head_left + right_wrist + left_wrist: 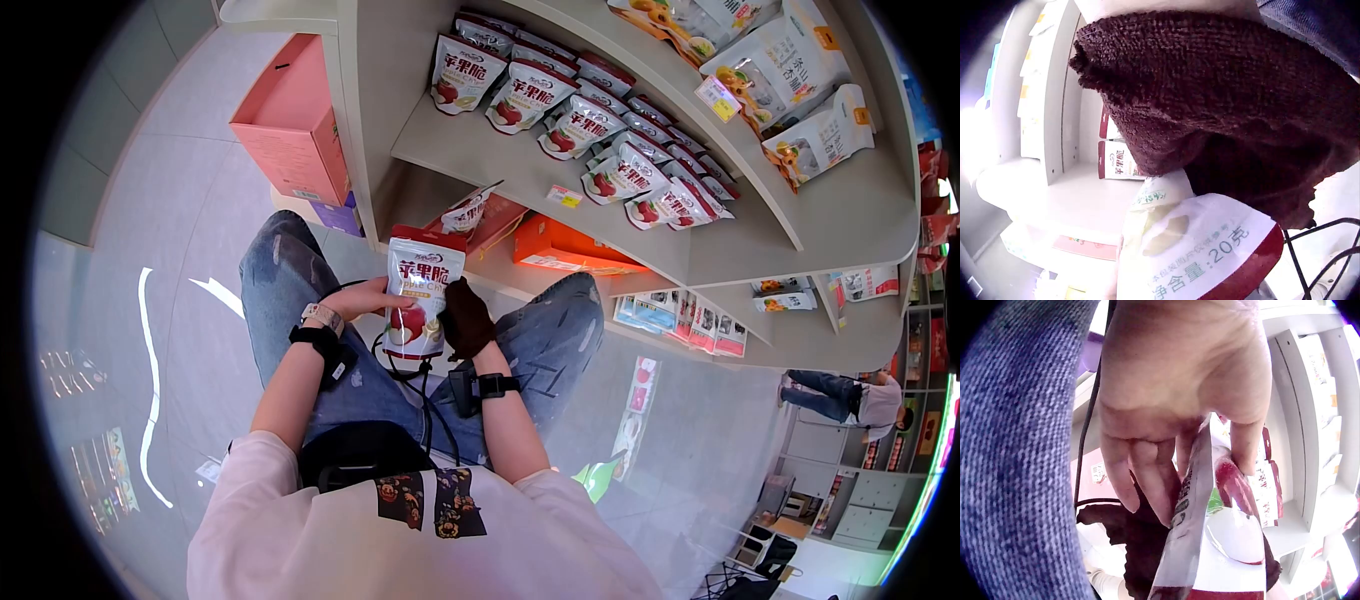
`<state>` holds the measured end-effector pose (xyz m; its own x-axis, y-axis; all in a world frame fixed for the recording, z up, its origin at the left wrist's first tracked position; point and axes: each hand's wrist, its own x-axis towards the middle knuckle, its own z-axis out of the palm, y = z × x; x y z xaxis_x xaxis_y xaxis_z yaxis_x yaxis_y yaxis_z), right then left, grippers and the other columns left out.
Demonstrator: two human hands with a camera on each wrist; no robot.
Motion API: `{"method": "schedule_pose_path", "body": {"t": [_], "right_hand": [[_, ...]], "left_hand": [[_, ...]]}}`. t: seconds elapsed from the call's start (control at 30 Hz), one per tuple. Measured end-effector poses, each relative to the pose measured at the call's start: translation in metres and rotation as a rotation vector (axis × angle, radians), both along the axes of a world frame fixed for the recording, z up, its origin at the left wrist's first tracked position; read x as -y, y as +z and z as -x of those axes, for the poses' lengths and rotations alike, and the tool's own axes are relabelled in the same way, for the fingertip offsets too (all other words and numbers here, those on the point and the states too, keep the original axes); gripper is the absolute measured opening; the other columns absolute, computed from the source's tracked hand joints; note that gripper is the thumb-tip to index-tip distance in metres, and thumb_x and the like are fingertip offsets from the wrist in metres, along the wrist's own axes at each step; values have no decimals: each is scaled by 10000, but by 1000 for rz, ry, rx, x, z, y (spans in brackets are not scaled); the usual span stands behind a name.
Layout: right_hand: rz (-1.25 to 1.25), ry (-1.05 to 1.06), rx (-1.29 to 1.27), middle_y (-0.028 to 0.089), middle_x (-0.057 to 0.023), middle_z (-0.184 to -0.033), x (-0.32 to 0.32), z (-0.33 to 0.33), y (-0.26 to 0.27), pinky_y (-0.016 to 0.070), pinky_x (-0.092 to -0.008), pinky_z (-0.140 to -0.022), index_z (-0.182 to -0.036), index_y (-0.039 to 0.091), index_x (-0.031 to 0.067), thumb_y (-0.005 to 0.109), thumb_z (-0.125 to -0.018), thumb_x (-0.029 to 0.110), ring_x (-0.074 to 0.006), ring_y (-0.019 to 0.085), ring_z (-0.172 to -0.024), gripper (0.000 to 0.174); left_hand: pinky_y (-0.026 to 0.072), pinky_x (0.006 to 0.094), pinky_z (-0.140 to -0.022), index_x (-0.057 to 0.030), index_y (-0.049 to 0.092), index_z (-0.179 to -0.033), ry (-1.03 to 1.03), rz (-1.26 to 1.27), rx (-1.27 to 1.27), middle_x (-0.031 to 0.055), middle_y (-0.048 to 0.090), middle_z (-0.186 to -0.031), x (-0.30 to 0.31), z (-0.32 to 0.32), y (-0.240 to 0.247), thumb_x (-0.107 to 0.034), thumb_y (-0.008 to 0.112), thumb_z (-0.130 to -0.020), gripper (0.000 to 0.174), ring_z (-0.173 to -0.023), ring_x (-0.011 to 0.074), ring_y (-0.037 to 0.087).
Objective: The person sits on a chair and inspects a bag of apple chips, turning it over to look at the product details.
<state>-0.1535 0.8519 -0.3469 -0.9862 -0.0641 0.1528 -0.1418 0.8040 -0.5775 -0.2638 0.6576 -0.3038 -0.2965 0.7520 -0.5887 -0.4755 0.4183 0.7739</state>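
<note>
My left hand (358, 299) grips a white and red pouch of apple chips (424, 280) by its left edge, thumb over the front and fingers behind. The pouch stands upright above my lap, front toward me. A dark brown cloth (1210, 81) covers my right hand (468, 322), hiding its fingers. That hand holds the cloth against the pouch's right side. In the left wrist view the pouch (1235, 531) appears edge-on, with the brown cloth (1144, 550) behind it. The right wrist view shows the pouch's lower part (1191, 244) just under the cloth.
Rows of similar pouches (580, 125) fill the shelf ahead (450, 150). Another pouch (467, 212) leans on the lower level near an orange box (570, 247). A pink box (290, 130) stands at left. Black cables (428, 400) hang over my lap. A person (850, 398) stands far right.
</note>
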Motion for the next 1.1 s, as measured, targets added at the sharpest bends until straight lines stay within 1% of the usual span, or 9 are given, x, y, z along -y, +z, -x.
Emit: {"method": "schedule_pose_path", "body": {"t": [0.07,0.17,0.27,0.37,0.47,0.7,0.87,0.97,1.1], "right_hand": [[-31,-2,10,469,-215,-929,-1,1,-3,464,-422,-662,-924,471,19,606,-635,55,-390,524,-813,321],[-4,-18,7,472,-222,-928,-1,0,1,468,-413,-670,-930,479,4,604,-637,56,-390,525,-816,324],[17,11,-70,472,-236,-939,2,3,3,471,-412,-677,-973,477,-7,603,-637,54,-390,527,-820,364],[-4,3,-41,471,-248,-947,3,5,3,474,-411,-682,-994,478,-16,600,-638,51,-390,527,-830,382],[-42,29,-73,472,-248,-939,2,4,4,473,-410,-675,-972,488,-15,598,-639,49,-390,524,-832,356],[14,5,-57,475,-218,-917,-1,1,-3,466,-417,-665,-947,484,8,599,-643,62,-385,514,-837,330],[72,0,-93,466,-211,-921,0,0,4,459,-425,-665,-964,458,23,601,-639,61,-391,503,-846,357],[22,18,-102,464,-208,-939,0,2,2,461,-422,-666,-963,461,24,601,-633,56,-385,505,-852,360],[41,20,-115,475,-198,-929,0,3,-2,462,-419,-672,-959,467,25,600,-635,58,-385,506,-855,352]], "left_hand": [[337,280,-930,28,388,-1231,2,8,-8,97,492,-1190,0,1,-6,-312,638,-774,621,-1072,160,457],[343,280,-925,28,385,-1229,17,17,-8,96,495,-1185,0,1,-3,-304,637,-776,616,-1064,157,460],[352,279,-915,29,390,-1220,38,3,-3,94,499,-1174,-2,0,10,-297,640,-774,606,-1051,154,465],[361,276,-902,24,394,-1214,48,-26,3,89,506,-1159,-2,1,6,-299,644,-771,602,-1039,151,468],[363,274,-899,18,393,-1217,53,-13,-13,82,511,-1150,-1,0,7,-301,643,-773,601,-1037,150,468],[369,261,-874,-1,388,-1228,37,20,-35,73,512,-1145,-3,-1,20,-318,622,-789,590,-1008,136,472],[376,246,-842,-4,390,-1228,50,-18,-29,59,522,-1119,-3,-1,11,-333,618,-788,595,-972,120,474],[380,239,-828,-5,390,-1229,45,-10,-40,54,525,-1109,-3,0,12,-335,616,-788,595,-956,113,474],[383,231,-813,-10,390,-1231,39,15,-58,50,525,-1106,-2,0,11,-335,610,-791,590,-941,106,474]]}}
